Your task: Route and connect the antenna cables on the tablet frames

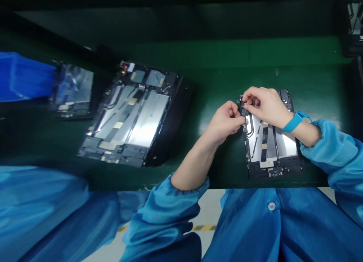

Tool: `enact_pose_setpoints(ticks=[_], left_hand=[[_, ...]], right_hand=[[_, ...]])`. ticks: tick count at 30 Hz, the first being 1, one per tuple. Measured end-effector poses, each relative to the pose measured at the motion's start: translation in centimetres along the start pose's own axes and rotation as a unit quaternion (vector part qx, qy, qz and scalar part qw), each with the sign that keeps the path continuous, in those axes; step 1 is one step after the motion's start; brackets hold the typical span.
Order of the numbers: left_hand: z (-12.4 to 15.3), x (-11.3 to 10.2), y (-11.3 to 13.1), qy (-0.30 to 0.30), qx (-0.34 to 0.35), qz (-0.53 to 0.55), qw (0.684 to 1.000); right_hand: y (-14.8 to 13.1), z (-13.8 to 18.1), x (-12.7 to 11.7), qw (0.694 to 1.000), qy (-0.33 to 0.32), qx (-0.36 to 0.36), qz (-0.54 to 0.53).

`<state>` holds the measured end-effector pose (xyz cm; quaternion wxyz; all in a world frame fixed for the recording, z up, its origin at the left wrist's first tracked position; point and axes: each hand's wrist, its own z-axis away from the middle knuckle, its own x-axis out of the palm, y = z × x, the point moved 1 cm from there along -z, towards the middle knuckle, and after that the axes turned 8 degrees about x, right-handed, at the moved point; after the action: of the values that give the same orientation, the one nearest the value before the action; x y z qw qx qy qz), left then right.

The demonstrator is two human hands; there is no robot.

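An opened tablet chassis (270, 148) with silver plates and black flat cables lies on the green bench in front of me. My left hand (227, 120) is curled shut at the chassis's upper left edge, fingertips pressed against its frame. My right hand (263, 103), with a blue wrist strap (293, 122), reaches over the chassis top and pinches something small at its upper left corner; I cannot make out what. Both hands meet at that corner.
A larger opened tablet (133, 114) lies tilted on the green bench (215, 57) to the left. Further left stands another dark unit (73, 89) beside a blue bin (25, 76). A dark tray (353, 23) sits at the far right. Blue sleeves fill the foreground.
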<state>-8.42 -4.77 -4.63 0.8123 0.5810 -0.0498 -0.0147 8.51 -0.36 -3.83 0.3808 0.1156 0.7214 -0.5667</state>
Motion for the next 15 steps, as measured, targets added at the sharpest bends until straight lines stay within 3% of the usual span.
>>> enact_pose_setpoints(ticks=[6, 15], left_hand=[[-0.87, 0.50, -0.36, 0.001, 0.014, 0.050, 0.999], [-0.89, 0.99, -0.43, 0.009, 0.022, 0.024, 0.999]], right_hand=[[-0.30, -0.06, -0.69, 0.998, -0.029, 0.024, -0.052], [0.39, 0.10, -0.50, 1.000, -0.010, -0.005, 0.005]])
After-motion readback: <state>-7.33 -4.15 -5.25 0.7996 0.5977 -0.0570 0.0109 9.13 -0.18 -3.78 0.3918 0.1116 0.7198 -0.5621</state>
